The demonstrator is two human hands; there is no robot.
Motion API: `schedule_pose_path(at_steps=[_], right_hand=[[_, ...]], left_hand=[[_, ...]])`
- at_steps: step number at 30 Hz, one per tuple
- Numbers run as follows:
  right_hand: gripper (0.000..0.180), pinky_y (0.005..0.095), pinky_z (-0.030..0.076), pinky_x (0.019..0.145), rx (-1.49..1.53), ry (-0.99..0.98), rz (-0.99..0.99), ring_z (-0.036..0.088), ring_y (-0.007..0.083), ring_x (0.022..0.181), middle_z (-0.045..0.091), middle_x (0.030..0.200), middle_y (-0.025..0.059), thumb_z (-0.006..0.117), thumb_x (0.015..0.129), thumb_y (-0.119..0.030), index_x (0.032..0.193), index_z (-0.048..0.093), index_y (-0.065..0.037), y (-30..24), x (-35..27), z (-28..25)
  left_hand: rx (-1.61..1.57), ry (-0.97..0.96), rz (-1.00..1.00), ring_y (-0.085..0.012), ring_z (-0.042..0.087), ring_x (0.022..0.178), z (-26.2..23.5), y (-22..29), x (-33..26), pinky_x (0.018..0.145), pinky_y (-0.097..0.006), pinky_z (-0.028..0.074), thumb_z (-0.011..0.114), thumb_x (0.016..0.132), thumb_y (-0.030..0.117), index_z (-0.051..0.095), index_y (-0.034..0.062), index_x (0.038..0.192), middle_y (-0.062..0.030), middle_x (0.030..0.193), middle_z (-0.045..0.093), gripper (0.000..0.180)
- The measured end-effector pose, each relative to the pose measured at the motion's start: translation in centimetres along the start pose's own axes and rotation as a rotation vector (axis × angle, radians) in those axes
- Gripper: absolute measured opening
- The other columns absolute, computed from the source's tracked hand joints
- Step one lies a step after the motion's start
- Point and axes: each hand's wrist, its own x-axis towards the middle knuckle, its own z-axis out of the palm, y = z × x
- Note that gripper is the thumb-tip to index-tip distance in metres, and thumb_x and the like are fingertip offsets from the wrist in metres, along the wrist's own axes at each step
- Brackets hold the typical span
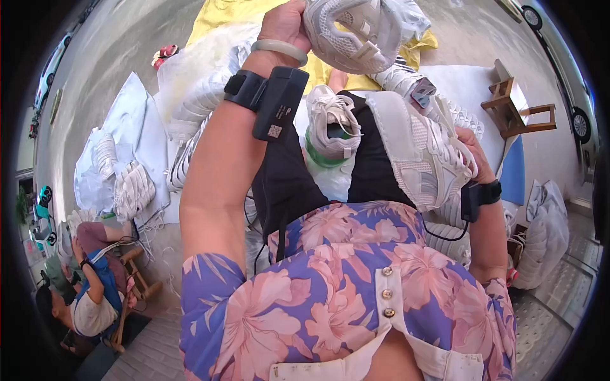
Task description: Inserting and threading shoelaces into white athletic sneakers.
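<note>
up at twelve o'clock, the left hand (287,26) is raised, its fingers clamped on a white mesh sneaker (352,32) held sole-side toward the camera. a pale green bangle (277,47) and a black strapped device (274,100) sit on that wrist. at three o'clock, the right hand (473,155) has its fingers closed around a second white sneaker (422,155), lying on its side against the lap; a black wrist device (478,193) with a cable sits below it. between the two arms, a third white sneaker (330,124) rests upright on a black apron (286,184), over something green. heaps of white sneakers (130,184) lie on the floor at nine o'clock. a wooden stool (518,105) stands at two o'clock. another person (89,298) sits at eight o'clock.
</note>
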Motion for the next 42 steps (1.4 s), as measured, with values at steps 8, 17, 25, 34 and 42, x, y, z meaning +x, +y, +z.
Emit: schedule_pose_path(at_steps=[8, 17, 25, 34, 42], right_hand=[[0.033, 0.0344, 0.044, 0.086, -1.442, 0.265, -0.367, 0.055, 0.0298, 0.100, 0.060, 0.105, 0.0123, 0.051, 0.070, 0.007, 0.100, 0.061, -0.005, -1.6, 0.2, -0.7], [0.027, 0.0394, 0.045, 0.076, -1.476, 0.502, -0.207, 0.056, 0.0327, 0.088, 0.059, 0.095, 0.0148, 0.048, 0.077, -0.005, 0.103, 0.056, -0.005, -0.6, -0.2, -0.2], [0.020, 0.0482, 0.043, 0.062, -1.240, 0.486, -0.141, 0.055, 0.0407, 0.065, 0.055, 0.063, 0.0239, 0.047, 0.078, -0.018, 0.072, 0.052, 0.000, 5.1, 7.4, 4.3], [0.019, 0.0427, 0.049, 0.066, -1.290, 0.376, -0.003, 0.061, 0.0357, 0.071, 0.062, 0.075, 0.0189, 0.051, 0.078, -0.018, 0.078, 0.060, -0.001, 11.8, 11.3, 7.8], [0.019, 0.0344, 0.050, 0.061, -1.169, 0.243, -0.225, 0.063, 0.0231, 0.071, 0.063, 0.081, 0.0136, 0.047, 0.085, -0.019, 0.093, 0.058, -0.005, 14.5, 10.8, 4.6]], left_hand=[[0.326, -0.036, -0.025, -0.0173, 0.061, 0.079, -1.8, 3.7, -0.3, 0.074, -0.030, 0.050, 0.050, 0.086, 0.010, 0.060, -0.0033, 0.095, -0.0115, 0.089, 0.064, 0.019], [0.153, 0.232, -0.007, -0.0180, 0.057, 0.065, 1.9, 3.5, -2.4, 0.058, -0.029, 0.048, 0.047, 0.089, 0.011, 0.058, -0.0050, 0.097, -0.0101, 0.077, 0.060, 0.021], [-0.162, 0.216, -0.051, -0.0256, 0.057, 0.096, 3.4, -1.8, -3.1, 0.087, -0.038, 0.047, 0.039, 0.085, 0.001, 0.049, -0.0128, 0.103, -0.0186, 0.104, 0.057, 0.024], [-0.153, 0.351, -0.147, -0.0285, 0.056, 0.100, -0.4, -5.6, -8.1, 0.090, -0.041, 0.044, 0.040, 0.087, 0.008, 0.050, -0.0118, 0.108, -0.0207, 0.109, 0.056, 0.030], [-0.243, 0.305, -0.285, -0.0200, 0.053, 0.072, -3.7, -8.3, -12.5, 0.067, -0.034, 0.046, 0.045, 0.087, 0.009, 0.056, -0.0054, 0.097, -0.0111, 0.085, 0.057, 0.021]])
